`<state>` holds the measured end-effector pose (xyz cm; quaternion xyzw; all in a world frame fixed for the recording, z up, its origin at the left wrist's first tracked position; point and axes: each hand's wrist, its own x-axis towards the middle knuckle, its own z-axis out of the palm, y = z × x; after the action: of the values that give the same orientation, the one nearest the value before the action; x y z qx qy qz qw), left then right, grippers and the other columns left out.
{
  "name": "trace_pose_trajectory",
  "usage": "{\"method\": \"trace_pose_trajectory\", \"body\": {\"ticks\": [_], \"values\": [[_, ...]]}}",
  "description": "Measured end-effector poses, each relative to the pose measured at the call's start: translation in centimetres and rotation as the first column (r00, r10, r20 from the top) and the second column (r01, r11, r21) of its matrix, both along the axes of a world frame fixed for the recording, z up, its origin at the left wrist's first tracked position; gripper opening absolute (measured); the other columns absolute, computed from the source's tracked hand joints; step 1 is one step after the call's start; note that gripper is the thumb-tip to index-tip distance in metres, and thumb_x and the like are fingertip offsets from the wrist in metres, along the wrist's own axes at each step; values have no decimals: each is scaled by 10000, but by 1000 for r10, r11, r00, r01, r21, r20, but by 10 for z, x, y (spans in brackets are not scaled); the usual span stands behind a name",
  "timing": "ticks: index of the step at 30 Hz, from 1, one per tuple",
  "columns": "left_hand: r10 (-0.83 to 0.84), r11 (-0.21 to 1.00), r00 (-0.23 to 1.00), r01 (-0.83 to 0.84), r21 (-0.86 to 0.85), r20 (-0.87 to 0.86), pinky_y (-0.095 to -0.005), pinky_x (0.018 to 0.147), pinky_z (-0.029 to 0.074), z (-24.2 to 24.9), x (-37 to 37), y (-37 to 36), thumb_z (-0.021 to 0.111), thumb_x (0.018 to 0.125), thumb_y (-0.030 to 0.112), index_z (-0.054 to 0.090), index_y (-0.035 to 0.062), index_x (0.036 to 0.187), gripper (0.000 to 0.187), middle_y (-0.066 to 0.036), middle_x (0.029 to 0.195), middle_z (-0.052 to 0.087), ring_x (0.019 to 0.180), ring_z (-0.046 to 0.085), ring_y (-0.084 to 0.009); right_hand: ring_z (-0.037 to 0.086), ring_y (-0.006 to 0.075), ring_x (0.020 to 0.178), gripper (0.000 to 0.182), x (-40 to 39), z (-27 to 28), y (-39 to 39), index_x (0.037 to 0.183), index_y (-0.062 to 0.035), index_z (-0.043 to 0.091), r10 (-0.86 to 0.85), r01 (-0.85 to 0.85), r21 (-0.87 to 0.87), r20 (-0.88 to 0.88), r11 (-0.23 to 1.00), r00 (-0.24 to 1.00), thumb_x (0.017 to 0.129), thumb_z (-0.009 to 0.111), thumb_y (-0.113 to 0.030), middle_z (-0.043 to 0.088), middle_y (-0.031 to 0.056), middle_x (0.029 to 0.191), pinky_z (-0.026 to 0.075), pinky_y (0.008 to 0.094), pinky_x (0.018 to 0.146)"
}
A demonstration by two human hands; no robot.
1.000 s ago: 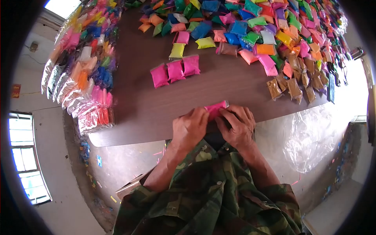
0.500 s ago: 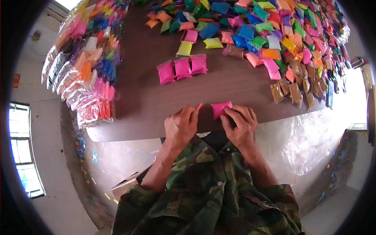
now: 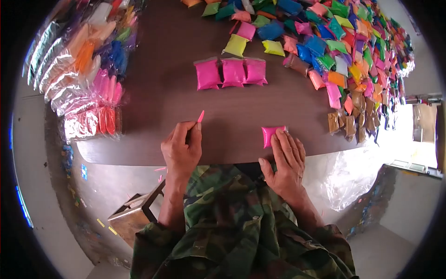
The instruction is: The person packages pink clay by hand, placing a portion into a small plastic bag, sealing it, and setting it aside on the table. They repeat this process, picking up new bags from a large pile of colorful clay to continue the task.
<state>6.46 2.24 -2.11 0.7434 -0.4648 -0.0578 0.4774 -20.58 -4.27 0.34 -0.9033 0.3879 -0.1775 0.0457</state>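
My left hand (image 3: 180, 146) is closed in a pinch on a small pink pointed stick (image 3: 201, 116), whose tip sticks up above the thumb and finger. To the right, a bright pink packet (image 3: 270, 136) lies flat near the table's front edge. Over its right part rests my right hand (image 3: 287, 160), fingers stretched out and thumb apart, hiding part of the packet. Farther back stand three similar pink packets side by side: the left one (image 3: 207, 74), the middle one (image 3: 233, 73) and the right one (image 3: 256, 71).
A big heap of colourful packets (image 3: 334, 46) covers the table's right and back. Clear bags of coloured sticks (image 3: 93, 93) are stacked on the left. Below the brown table (image 3: 153, 111) stands a wooden stool (image 3: 134, 216). A clear plastic sheet (image 3: 346, 181) hangs at the right.
My left hand has moved left with the pink stick, away from the packet. My right hand has gone from gripping the packet's edge to lying flat over it. The view has shifted.
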Motion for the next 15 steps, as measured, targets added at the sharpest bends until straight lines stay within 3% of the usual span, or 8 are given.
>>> {"method": "trace_pose_trajectory", "body": {"ticks": [1, 6, 13, 15], "values": [[-9, 1000, 1000, 9, -1, -11, -325, 564, 486, 0, 1, 0, 760, 950, 51, 675, 41, 970, 88, -113, 729, 651, 573, 611, -222, 575, 344, 1363, 577, 3, 1, -6, 1393, 32, 639, 13, -13, -11, -7, 1000, 1000, 956, 712, -337, 596, 159, 1492, 394, 520, 1147], [-25, 999, 997, 22, -44, -75, -318, 544, 469, 3, 3, 3, 764, 942, 28, 664, 28, 954, 101, -107, 708, 637, 554, 588, -206, 585, 373, 1352, 565, 0, 2, 9, 1356, 56, 659, 27, -27, -3, -14, 1000, 1000, 967, 702, -351, 612, 188, 1469, 412, 518, 1139], [-71, 996, 993, 66, -58, -98, -320, 528, 462, 4, 8, 6, 768, 933, 12, 662, 16, 948, 107, -106, 700, 636, 541, 589, -203, 583, 391, 1363, 525, 5, -3, 4, 1354, 60, 661, -6, 5, 25, 15, 1000, 1000, 942, 718, -259, 621, 201, 1458, 420, 529, 1149], [-73, 996, 985, 65, -59, -154, -298, 546, 442, 5, 9, 6, 761, 943, 20, 673, 9, 960, 90, -93, 701, 625, 567, 554, -159, 591, 403, 1348, 506, 2, -2, 14, 1346, 57, 664, -10, 8, 46, 46, 999, 999, 940, 713, -241, 625, 199, 1454, 413, 533, 1154]]}}
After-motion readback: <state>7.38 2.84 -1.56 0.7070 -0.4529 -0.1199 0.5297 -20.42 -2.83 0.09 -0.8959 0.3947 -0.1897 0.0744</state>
